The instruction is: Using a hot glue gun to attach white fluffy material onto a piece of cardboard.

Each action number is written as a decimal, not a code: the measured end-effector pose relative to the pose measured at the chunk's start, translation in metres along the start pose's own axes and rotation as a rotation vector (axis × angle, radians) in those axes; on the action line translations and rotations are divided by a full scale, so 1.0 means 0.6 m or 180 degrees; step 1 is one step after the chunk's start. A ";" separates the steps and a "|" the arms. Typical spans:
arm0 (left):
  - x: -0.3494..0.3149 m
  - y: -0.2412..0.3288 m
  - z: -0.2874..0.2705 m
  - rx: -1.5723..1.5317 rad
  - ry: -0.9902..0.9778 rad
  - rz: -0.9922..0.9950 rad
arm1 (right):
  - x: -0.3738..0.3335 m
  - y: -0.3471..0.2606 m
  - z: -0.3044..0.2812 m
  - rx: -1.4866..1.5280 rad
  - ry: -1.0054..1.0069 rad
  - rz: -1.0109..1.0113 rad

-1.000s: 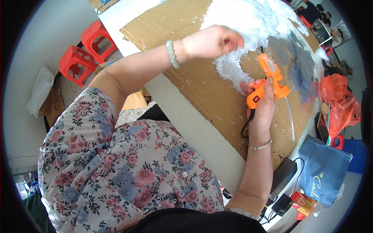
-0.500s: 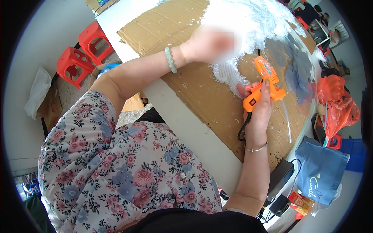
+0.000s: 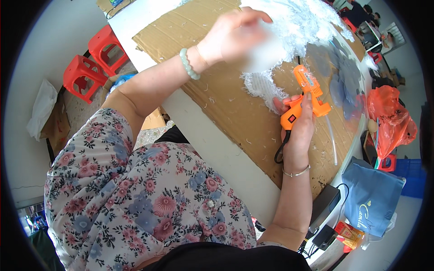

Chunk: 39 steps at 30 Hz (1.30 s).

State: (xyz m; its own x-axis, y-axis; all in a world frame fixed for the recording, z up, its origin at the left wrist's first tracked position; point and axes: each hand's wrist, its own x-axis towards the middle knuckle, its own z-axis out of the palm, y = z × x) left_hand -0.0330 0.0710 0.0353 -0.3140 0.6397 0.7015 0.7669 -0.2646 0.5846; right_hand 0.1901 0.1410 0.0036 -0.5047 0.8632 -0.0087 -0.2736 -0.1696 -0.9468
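In my right hand (image 3: pixel 302 124) is an orange hot glue gun (image 3: pixel 304 101), my fingers wrapped round its handle and a clear glue stick (image 3: pixel 332 140) coming out of its back end. The nozzle points away from me, toward white shaggy fringed material (image 3: pixel 298 31) heaped at the far side. A strip of white fringed fabric (image 3: pixel 264 86) reaches from the heap almost to my right fingertips. My left hand (image 3: pixel 233 36) is raised over the cardboard beside the heap. One finger shows stretched out and bent at its tip; a blur hides the others and anything they hold.
Brown cardboard (image 3: pixel 217 99) covers much of the white table (image 3: pixel 221 156). Grey stains mark the far right. Red stools (image 3: pixel 83 77) stand at left. On the right are an orange plastic bag (image 3: pixel 391 117), a blue bag (image 3: pixel 373 194) and a black box with cables (image 3: pixel 324 212).
My left hand has moved up and slightly left, and one finger now shows stretched out. My right hand keeps hold of the glue gun in nearly the same place.
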 end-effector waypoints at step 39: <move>-0.083 0.005 0.059 0.0239 -0.1297 0.1501 | -0.144 -0.040 -0.124 -0.2467 -0.0192 -0.0197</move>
State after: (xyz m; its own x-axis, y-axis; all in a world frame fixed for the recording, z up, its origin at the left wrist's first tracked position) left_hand 0.0049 0.0639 -0.0120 0.2948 0.6942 0.6567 0.8129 -0.5434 0.2095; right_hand 0.3014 0.1060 0.0032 -0.5568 0.8292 0.0478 0.3365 0.2778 -0.8998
